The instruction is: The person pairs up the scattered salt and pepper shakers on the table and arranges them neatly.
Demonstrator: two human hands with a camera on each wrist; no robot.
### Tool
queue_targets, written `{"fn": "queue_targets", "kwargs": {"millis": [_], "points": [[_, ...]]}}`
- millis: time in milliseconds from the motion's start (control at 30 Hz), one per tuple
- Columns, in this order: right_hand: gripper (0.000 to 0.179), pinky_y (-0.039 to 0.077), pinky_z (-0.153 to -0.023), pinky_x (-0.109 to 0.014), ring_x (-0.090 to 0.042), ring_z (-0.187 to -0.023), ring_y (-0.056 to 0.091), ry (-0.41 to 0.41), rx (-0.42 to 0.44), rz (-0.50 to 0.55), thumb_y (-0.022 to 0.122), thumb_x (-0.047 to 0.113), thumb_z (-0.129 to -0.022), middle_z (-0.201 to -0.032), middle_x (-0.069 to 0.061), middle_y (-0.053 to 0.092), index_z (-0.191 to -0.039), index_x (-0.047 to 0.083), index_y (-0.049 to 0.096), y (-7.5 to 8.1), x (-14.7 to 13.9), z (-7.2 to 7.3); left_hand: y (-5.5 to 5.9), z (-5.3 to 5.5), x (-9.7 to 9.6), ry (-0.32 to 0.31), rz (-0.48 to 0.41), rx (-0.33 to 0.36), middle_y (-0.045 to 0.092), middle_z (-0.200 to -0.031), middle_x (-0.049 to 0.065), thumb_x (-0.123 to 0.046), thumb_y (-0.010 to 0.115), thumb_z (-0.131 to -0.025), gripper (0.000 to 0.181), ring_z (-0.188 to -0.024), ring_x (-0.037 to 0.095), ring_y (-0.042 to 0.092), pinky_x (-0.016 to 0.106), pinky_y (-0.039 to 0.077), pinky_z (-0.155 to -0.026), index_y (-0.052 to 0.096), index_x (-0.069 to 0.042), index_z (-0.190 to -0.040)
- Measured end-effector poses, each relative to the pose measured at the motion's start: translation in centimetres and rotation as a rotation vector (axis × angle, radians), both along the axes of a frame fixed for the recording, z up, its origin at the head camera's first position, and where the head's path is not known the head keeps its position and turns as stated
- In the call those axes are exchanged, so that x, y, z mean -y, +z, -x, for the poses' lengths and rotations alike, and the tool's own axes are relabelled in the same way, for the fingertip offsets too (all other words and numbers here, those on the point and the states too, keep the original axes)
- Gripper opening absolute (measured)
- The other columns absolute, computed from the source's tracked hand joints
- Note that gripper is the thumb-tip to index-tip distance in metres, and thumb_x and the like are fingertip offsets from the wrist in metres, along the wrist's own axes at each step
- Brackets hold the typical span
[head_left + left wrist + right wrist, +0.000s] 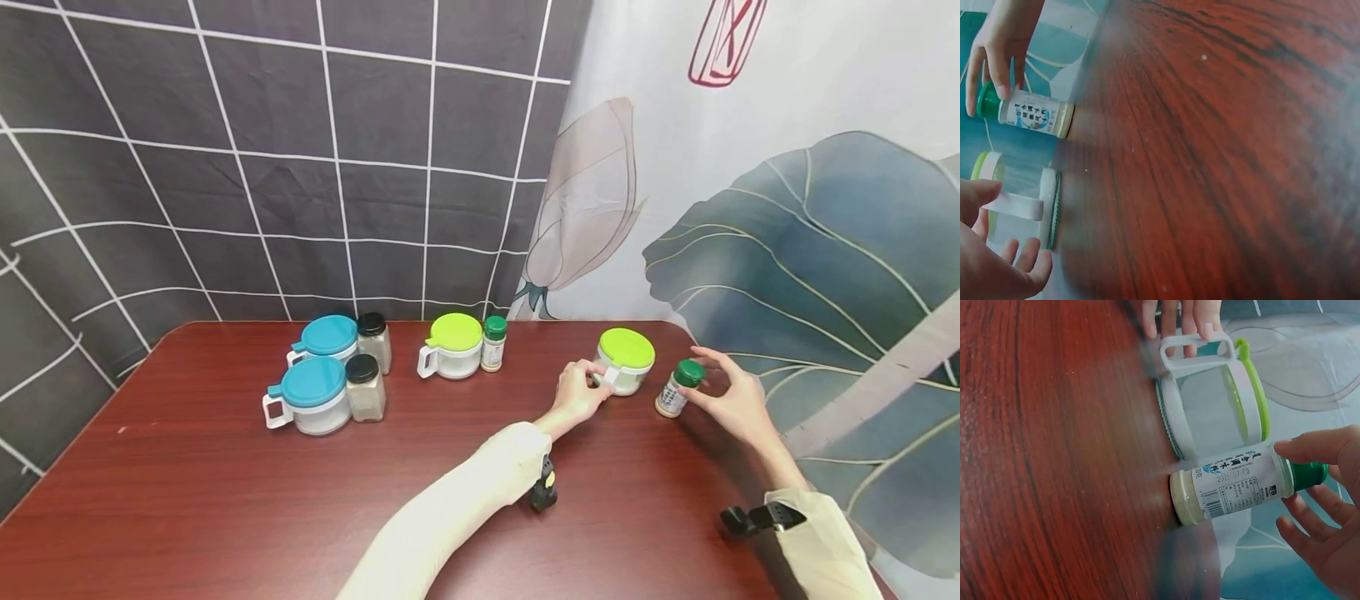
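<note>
At the table's back right, my left hand (580, 392) pinches the white handle of a clear seasoning jar (1213, 403) with a lime-green lid. Thumb and forefinger meet at the handle, while the other fingers (1029, 256) stay loosely bent. Just right of that jar is a small shaker bottle (1232, 484) with a green cap and a printed label. My right hand (735, 404) holds the bottle near its cap, thumb on the near side and fingers around the far side. Both the jar and the bottle have their bases at the tabletop.
Left along the back stand another lime-lidded jar (453, 358) and green-capped shaker (492, 346). Further left are two blue-lidded jars (315, 392) (330, 335) and two black-capped square bottles (365, 396) (375, 346). A grey checked cloth (300, 200) and a printed curtain (810, 250) hang behind.
</note>
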State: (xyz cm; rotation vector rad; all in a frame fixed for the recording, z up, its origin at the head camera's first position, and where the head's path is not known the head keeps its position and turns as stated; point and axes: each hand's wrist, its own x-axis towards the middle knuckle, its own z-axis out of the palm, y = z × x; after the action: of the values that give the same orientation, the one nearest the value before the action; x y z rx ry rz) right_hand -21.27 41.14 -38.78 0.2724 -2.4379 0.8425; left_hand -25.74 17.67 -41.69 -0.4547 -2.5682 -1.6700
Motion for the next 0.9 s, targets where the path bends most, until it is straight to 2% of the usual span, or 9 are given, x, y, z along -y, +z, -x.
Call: {"fn": "queue_targets", "kwargs": {"millis": [167, 333, 500, 567, 700, 767, 900], "points": [[0.063, 0.042, -0.069, -0.001, 0.021, -0.078, 0.052, -0.001, 0.010, -0.001, 0.082, 0.001, -0.069, -0.099, 0.013, 0.058, -0.128, 0.003, 0.057, -0.1, 0.1, 0.0, 0.0, -0.1, 0.2, -0.012, 0.031, 0.010, 0.061, -0.098, 0.010, -0.017, 0.074, -0.079, 0.025, -0.081, 0.010, 0.051, 0.016, 0.038, -0.070, 0.068, -0.006, -0.101], [0.062, 0.043, -0.071, 0.000, 0.023, -0.080, 0.051, 0.014, 0.025, 0.020, 0.081, 0.000, -0.071, -0.098, 0.014, 0.056, -0.128, 0.001, 0.056, -0.2, 0.1, -0.1, 0.0, 0.1, 0.4, -0.027, 0.043, 0.014, 0.060, -0.098, 0.009, -0.017, 0.072, -0.079, 0.025, -0.082, 0.011, 0.052, 0.016, 0.039, -0.070, 0.066, -0.006, -0.101], [0.063, 0.043, -0.071, 0.000, 0.022, -0.079, 0.051, 0.032, 0.077, 0.033, 0.078, -0.001, -0.074, -0.106, -0.006, 0.059, -0.131, -0.002, 0.052, -0.4, 0.2, -0.2, -0.3, 0.3, 0.7, -0.010, 0.020, 0.018, 0.061, -0.097, 0.011, -0.023, 0.072, -0.081, 0.026, -0.081, 0.013, 0.053, 0.017, 0.039, -0.070, 0.065, -0.005, -0.098], [0.063, 0.043, -0.070, 0.000, 0.021, -0.079, 0.050, 0.028, 0.094, 0.033, 0.078, 0.000, -0.075, -0.109, -0.018, 0.058, -0.132, -0.002, 0.051, -0.5, 0.2, -0.2, -0.4, 0.3, 0.7, -0.002, 0.007, 0.017, 0.061, -0.098, 0.013, -0.025, 0.072, -0.082, 0.027, -0.083, 0.016, 0.056, 0.017, 0.039, -0.070, 0.064, -0.004, -0.097], [0.063, 0.042, -0.071, 0.002, 0.022, -0.083, 0.047, 0.018, 0.116, 0.046, 0.078, 0.003, -0.076, -0.110, -0.022, 0.057, -0.133, 0.000, 0.050, -0.7, 0.3, -0.2, -0.6, 0.1, 0.8, 0.003, -0.024, 0.006, 0.063, -0.099, 0.014, -0.026, 0.071, -0.085, 0.027, -0.091, 0.024, 0.061, 0.018, 0.042, -0.073, 0.061, -0.004, -0.097], [0.062, 0.041, -0.071, 0.002, 0.022, -0.085, 0.044, 0.012, 0.126, 0.036, 0.077, 0.005, -0.078, -0.112, -0.025, 0.058, -0.133, 0.000, 0.050, -0.7, 0.3, -0.2, -0.6, 0.0, 0.9, 0.019, -0.040, 0.004, 0.065, -0.099, 0.012, -0.026, 0.071, -0.085, 0.026, -0.092, 0.023, 0.063, 0.018, 0.043, -0.073, 0.059, -0.006, -0.097], [0.061, 0.041, -0.064, -0.008, 0.009, -0.074, 0.049, 0.014, 0.145, -0.003, 0.076, 0.007, -0.079, -0.108, -0.020, 0.060, -0.134, 0.003, 0.050, -0.7, 0.4, 0.0, -0.6, 0.0, 1.1, 0.063, -0.069, -0.007, 0.070, -0.102, 0.008, -0.027, 0.069, -0.087, 0.025, -0.090, 0.019, 0.069, 0.021, 0.047, -0.075, 0.056, -0.008, -0.098]]}}
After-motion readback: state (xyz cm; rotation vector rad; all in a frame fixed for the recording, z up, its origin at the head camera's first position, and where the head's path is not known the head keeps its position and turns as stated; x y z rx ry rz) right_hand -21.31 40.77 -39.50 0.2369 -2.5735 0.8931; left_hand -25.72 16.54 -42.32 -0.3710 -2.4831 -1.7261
